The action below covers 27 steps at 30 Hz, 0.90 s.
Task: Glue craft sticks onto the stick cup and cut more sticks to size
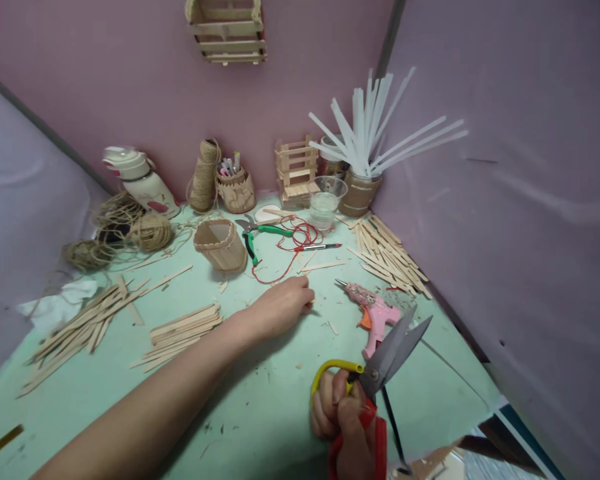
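My right hand point(347, 417) grips large scissors point(393, 353) with one yellow and one red handle; the blades point up and to the right, slightly apart. Beyond those blades lies a pink glue gun point(375, 310) with an orange trigger. My left hand point(284, 308) is low over the middle of the table, its fingers curled together; what they hold, if anything, is hidden. Just past it run a red cord point(280, 277) and green-handled pruning shears point(265, 230). To its left stands a cup made of wooden sticks point(221, 247).
Piles of craft sticks lie at left point(93, 317), under my left forearm's side point(185, 333) and at right point(387, 253). Along the back stand a bottle point(143, 180), a twine spool point(205, 177), a clear plastic cup point(325, 207) and a jar point(360, 193) of white sticks.
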Motion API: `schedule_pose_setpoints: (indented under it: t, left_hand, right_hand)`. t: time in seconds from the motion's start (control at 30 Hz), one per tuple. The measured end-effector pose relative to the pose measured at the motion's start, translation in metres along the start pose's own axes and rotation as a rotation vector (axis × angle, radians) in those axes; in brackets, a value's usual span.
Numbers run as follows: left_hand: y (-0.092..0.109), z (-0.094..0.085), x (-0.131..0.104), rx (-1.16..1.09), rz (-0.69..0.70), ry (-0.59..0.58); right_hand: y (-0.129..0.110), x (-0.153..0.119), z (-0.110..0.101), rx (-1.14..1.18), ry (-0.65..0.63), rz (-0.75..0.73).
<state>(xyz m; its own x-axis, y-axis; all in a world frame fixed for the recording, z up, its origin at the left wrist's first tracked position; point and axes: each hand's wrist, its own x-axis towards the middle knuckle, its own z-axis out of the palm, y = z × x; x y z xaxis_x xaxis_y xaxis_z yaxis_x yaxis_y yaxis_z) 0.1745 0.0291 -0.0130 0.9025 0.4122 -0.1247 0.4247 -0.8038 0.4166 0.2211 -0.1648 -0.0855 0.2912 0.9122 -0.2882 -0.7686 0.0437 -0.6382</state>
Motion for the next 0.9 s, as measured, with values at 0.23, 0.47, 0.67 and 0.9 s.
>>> schedule_pose_setpoints:
  t: [0.23,0.47,0.67,0.9]
  left_hand:
    - [-0.016,-0.034,-0.069,-0.194,-0.352,0.272]
    - [0.014,0.008,-0.053,-0.355,-0.15,0.262]
    - [0.052,0.042,-0.012,-0.13,-0.004,0.202]
    - [0.026,0.022,-0.015,0.097,-0.155,0.107]
  right_hand:
    - [-0.011,0.0,0.019,-0.064,0.005,-0.007]
    - [-0.034,0.001,0.034,-0.058,-0.002,-0.119]
    - [-0.038,-0.009,0.042,-0.13,0.025,-0.171]
    - [-0.039,-0.006,0.045,-0.153,-0.004,-0.166]
